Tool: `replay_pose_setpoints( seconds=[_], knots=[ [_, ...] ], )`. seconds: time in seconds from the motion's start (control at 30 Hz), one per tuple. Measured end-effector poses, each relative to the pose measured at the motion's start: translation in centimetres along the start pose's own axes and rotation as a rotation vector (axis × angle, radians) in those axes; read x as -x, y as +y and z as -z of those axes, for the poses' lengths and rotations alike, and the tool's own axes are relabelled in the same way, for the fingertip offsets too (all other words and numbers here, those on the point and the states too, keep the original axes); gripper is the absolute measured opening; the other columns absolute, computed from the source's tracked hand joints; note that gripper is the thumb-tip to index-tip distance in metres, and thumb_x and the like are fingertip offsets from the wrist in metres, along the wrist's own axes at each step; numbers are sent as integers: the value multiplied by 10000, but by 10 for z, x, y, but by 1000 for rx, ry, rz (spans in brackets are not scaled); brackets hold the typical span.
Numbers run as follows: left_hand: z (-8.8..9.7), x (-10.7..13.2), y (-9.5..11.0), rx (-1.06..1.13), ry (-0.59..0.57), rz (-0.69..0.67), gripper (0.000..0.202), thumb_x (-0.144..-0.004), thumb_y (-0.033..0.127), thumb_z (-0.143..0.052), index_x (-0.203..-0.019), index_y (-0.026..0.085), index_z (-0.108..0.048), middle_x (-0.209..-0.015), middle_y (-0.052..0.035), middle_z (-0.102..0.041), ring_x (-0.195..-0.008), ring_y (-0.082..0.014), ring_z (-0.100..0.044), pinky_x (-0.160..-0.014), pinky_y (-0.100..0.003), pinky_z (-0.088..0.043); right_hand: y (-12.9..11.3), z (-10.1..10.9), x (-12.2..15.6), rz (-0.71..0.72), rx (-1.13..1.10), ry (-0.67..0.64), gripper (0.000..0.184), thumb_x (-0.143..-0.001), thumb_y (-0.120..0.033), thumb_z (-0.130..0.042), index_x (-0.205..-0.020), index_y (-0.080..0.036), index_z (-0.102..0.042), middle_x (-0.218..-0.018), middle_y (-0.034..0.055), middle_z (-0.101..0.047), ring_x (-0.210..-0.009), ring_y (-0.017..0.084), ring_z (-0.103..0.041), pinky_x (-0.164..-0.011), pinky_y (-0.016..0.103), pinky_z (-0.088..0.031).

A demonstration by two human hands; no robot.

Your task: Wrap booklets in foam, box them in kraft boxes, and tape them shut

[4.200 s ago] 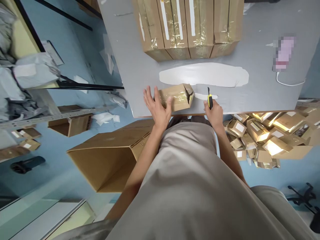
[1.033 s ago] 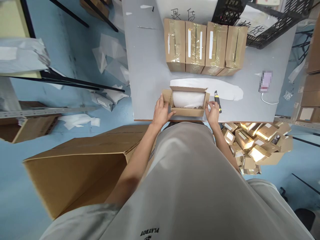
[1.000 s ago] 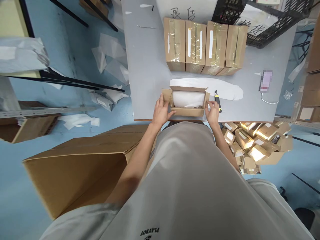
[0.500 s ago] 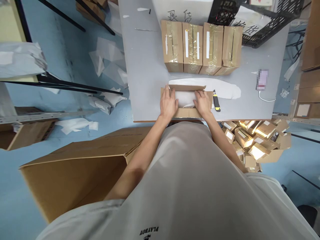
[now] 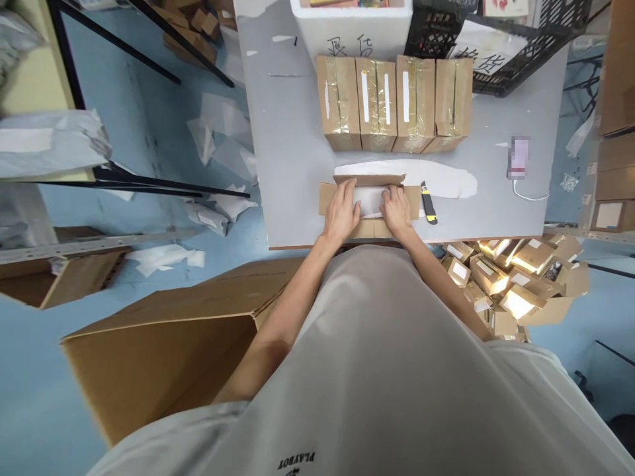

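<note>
A small open cardboard box (image 5: 370, 229) lies at the table's front edge, its flaps folded outward. White packing material (image 5: 370, 200), paper or wrap, shows inside it. My left hand (image 5: 341, 213) rests at the box's left end, fingers stretched toward the far flap and thumb over the white packing. At the right end, my right hand (image 5: 397, 210) has bent fingers closed at the edge of the white packing; its fingertips are partly hidden. A black and yellow utility knife (image 5: 428, 203) lies just right of the box. Behind it is a white paper sheet (image 5: 446, 178).
Several taped cardboard boxes (image 5: 377, 102) stand in a row behind, before a white bin (image 5: 350, 33) and a black crate (image 5: 516, 73). A phone (image 5: 518, 157) with a cable lies at right. A big open carton (image 5: 163, 357) stands at left; many small boxes (image 5: 516, 277) are piled at right.
My left hand has shifted right, inward over the box opening. My right hand has moved slightly left, and its fingers are more bent. The camera view has tilted a little.
</note>
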State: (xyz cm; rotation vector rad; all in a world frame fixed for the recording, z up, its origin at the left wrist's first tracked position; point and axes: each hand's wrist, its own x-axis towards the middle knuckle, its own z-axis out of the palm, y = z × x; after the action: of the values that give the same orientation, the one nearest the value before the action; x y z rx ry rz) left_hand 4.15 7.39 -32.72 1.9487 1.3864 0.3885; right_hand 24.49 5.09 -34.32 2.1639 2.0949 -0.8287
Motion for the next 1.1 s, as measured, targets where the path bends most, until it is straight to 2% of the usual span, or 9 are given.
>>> replay_pose_setpoints(
  seconds=[0.13,0.27,0.37,0.5,0.63,0.77,0.87,0.97,1.1],
  knots=[
    [-8,-9,3,-72,-108,-58,566,-1035,229,-470,-1573,129,-615,-1679,-196,-581,-1585,-371,-517,-1355,-550,-421,-4,-2,-4,-22,25,18,442,-1093,-120,-458,-1495,-54,-629,-1514,278,-625,-1427,387,-529,-1227,587,-474],
    [-13,-17,2,-109,-139,-53,646,-981,205,-525,-1617,116,-595,-1659,-209,-590,-1573,-396,-509,-1349,-597,-418,-7,0,-11,-47,-3,55,370,-1120,-141,-443,-1381,-115,-704,-1440,248,-657,-1408,376,-550,-1187,570,-492],
    [-12,-17,2,-117,-142,-57,705,-956,197,-555,-1656,113,-570,-1637,-215,-612,-1555,-408,-521,-1341,-615,-415,-7,6,-6,-1,10,-9,352,-1104,-115,-458,-1346,-116,-714,-1447,247,-671,-1400,370,-564,-1195,551,-469],
    [-4,-13,3,-164,-180,-69,694,-921,192,-616,-1610,104,-630,-1652,-205,-621,-1581,-420,-511,-1360,-608,-385,-8,20,13,83,16,-121,365,-1021,-61,-548,-1352,-109,-694,-1365,228,-742,-1303,375,-618,-1163,511,-470],
    [19,-8,11,-111,-240,-116,526,-911,183,-652,-1420,181,-783,-1474,-161,-759,-1452,-411,-640,-1327,-589,-423,-8,45,36,164,-96,-22,338,-1019,-136,-608,-1341,-181,-698,-1342,177,-762,-1276,393,-629,-1128,523,-493],
    [50,-2,25,112,-56,13,304,-984,325,-701,-1237,233,-843,-1193,-97,-844,-1185,-358,-770,-1070,-454,-600,-1,76,49,185,-297,238,500,-1103,-390,-620,-1587,-268,-581,-1560,153,-655,-1480,424,-555,-1224,620,-484],
    [65,0,34,441,151,204,456,-912,593,-848,-1066,165,-833,-1008,-94,-837,-1003,-323,-788,-856,-365,-628,4,94,52,105,-468,449,773,-1095,-632,-623,-1759,-332,-364,-1698,155,-528,-1590,439,-490,-1232,690,-514],
    [70,1,41,741,249,328,658,-762,734,-946,-1000,136,-810,-973,-111,-826,-933,-300,-788,-766,-338,-628,-1,98,54,66,-618,484,854,-1040,-734,-678,-1741,-340,-394,-1673,167,-555,-1525,407,-583,-1180,645,-599],
    [70,3,48,832,278,374,704,-672,734,-1007,-984,134,-814,-995,-121,-834,-979,-314,-810,-784,-344,-658,-19,90,56,17,-771,437,878,-947,-760,-793,-1651,-316,-514,-1619,169,-620,-1464,373,-650,-1151,584,-644]
  ],
)
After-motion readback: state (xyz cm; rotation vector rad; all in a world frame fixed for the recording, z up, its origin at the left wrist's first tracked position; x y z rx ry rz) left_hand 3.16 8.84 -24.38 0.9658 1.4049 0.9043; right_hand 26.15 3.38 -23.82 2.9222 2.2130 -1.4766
